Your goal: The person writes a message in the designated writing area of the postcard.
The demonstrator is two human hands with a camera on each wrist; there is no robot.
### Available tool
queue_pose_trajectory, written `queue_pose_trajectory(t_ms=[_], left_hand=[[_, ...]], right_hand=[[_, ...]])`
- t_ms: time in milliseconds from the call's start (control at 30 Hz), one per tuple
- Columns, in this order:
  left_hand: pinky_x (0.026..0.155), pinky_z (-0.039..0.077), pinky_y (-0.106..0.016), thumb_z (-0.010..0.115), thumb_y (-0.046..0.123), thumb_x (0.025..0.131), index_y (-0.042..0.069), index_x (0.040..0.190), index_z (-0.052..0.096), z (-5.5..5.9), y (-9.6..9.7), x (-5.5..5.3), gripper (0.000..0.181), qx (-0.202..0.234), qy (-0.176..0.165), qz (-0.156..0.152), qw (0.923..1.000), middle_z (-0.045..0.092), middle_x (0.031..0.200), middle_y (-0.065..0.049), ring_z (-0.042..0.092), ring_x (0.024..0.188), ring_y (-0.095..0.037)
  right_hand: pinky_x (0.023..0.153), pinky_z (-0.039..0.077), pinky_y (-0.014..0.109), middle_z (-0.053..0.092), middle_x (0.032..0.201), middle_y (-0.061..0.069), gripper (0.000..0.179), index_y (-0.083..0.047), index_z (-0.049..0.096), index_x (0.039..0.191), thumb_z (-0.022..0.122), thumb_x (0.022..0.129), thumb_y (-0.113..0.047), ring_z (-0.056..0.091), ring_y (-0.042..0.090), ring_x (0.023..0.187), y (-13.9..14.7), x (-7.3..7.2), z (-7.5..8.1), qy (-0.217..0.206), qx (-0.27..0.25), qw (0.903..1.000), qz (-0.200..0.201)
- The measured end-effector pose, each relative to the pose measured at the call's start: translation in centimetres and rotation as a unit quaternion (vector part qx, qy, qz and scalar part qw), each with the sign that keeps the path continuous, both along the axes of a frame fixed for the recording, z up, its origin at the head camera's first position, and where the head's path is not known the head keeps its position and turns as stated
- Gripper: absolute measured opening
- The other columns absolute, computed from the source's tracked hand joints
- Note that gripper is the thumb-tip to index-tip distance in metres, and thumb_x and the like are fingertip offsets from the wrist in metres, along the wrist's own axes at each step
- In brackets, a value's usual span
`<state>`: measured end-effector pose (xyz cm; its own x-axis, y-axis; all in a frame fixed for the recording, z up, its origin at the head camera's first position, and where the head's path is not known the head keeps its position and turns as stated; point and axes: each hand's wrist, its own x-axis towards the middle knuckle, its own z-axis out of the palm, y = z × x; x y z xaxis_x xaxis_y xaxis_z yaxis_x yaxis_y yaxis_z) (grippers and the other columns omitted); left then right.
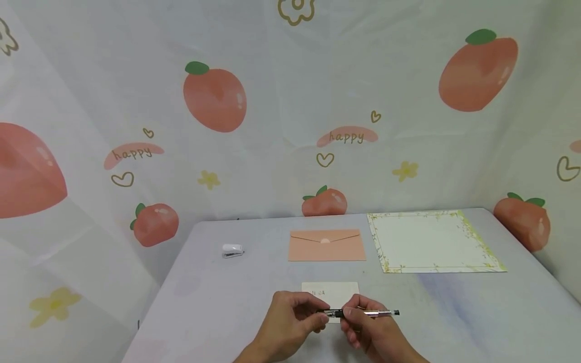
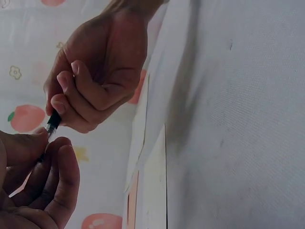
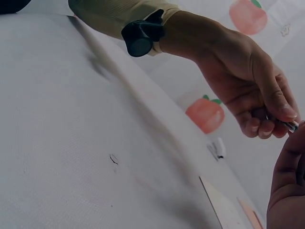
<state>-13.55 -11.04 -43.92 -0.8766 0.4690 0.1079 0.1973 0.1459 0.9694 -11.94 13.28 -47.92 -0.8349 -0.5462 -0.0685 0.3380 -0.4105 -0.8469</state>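
Note:
Both hands hold one slim pen [image 1: 383,313] level over a small cream card [image 1: 342,290]. My left hand [image 1: 290,320] pinches the pen's left end between thumb and fingers. My right hand [image 1: 369,325] grips it around the black middle part, and the silvery barrel with a dark end sticks out to the right. In the left wrist view, a short stretch of the pen [image 2: 53,120] shows between the two hands, raised off the table. A few handwritten marks show at the card's upper left; the hands and pen cover much of its lower part.
A pink envelope [image 1: 327,249] lies behind the card, flap side up. To its right is a large white sheet [image 1: 422,242] with a yellow floral border. A small white stapler [image 1: 233,250] sits at the back left of the table [image 1: 199,302]. A fruit-print curtain [image 1: 272,166] hangs behind.

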Motion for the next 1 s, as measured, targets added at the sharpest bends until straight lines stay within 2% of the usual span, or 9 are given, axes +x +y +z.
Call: queue_pose_trajectory(t_ms=[133, 400, 533, 700, 900, 1000], left_hand=[[0.068, 0.068, -0.038, 0.084, 0.005, 0.094, 0.005, 0.103, 0.084, -0.2, -0.1, 0.2, 0.009, 0.004, -0.012, 0.001, 0.9999, 0.082, 0.087, -0.016, 0.076, 0.07, -0.006], [0.067, 0.068, -0.035, 0.083, 0.003, 0.093, 0.004, 0.102, 0.084, -0.5, -0.4, 0.4, 0.009, 0.004, -0.018, 0.006, 0.9998, 0.082, 0.087, -0.019, 0.077, 0.07, -0.009], [0.068, 0.069, -0.042, 0.083, 0.002, 0.093, 0.004, 0.102, 0.084, -0.6, -0.6, 0.5, 0.009, 0.0, -0.023, 0.012, 0.9997, 0.082, 0.086, -0.018, 0.077, 0.069, -0.009], [0.068, 0.068, -0.045, 0.083, 0.003, 0.093, 0.005, 0.1, 0.084, -0.6, -0.7, 0.7, 0.008, 0.001, -0.042, 0.019, 0.9989, 0.082, 0.086, -0.019, 0.077, 0.069, -0.01], [0.065, 0.067, -0.035, 0.085, 0.005, 0.092, 0.008, 0.098, 0.085, -0.8, -0.8, 0.8, 0.007, -0.007, -0.053, 0.03, 0.9981, 0.081, 0.081, -0.004, 0.077, 0.067, -0.011], [0.064, 0.067, -0.035, 0.085, 0.005, 0.092, 0.008, 0.098, 0.085, -0.9, -0.9, 0.8, 0.007, -0.006, -0.052, 0.031, 0.9982, 0.082, 0.081, -0.004, 0.077, 0.067, -0.012]], right_hand=[[0.066, 0.055, 0.017, 0.075, 0.091, -0.007, 0.019, -0.018, 0.065, 0.102, 0.053, 0.114, -0.01, 0.063, 0.004, 0.074, -0.3, 0.1, -0.3, -0.008, -0.005, 1.0, 0.001], [0.065, 0.055, 0.017, 0.075, 0.089, -0.006, 0.014, -0.017, 0.065, 0.102, 0.058, 0.112, -0.013, 0.064, 0.005, 0.072, -0.8, 0.4, -0.4, -0.034, 0.011, 0.9993, -0.006], [0.066, 0.056, 0.017, 0.075, 0.09, -0.005, 0.012, -0.018, 0.067, 0.102, 0.06, 0.112, -0.013, 0.065, 0.005, 0.073, -1.0, 0.4, -0.4, -0.037, 0.007, 0.9993, -0.005], [0.067, 0.057, 0.017, 0.076, 0.091, -0.006, 0.012, -0.017, 0.069, 0.102, 0.062, 0.111, -0.014, 0.065, 0.004, 0.073, -1.2, 0.5, -0.5, -0.032, 0.011, 0.9994, -0.008], [0.066, 0.057, 0.017, 0.076, 0.09, -0.006, 0.011, -0.016, 0.068, 0.102, 0.062, 0.111, -0.014, 0.065, 0.004, 0.072, -1.3, 0.6, -0.8, -0.041, 0.021, 0.9989, -0.011], [0.066, 0.057, 0.018, 0.076, 0.091, -0.005, 0.012, -0.015, 0.068, 0.103, 0.061, 0.112, -0.013, 0.066, 0.005, 0.072, -1.4, 0.6, -1.0, -0.04, 0.022, 0.9989, -0.013]])
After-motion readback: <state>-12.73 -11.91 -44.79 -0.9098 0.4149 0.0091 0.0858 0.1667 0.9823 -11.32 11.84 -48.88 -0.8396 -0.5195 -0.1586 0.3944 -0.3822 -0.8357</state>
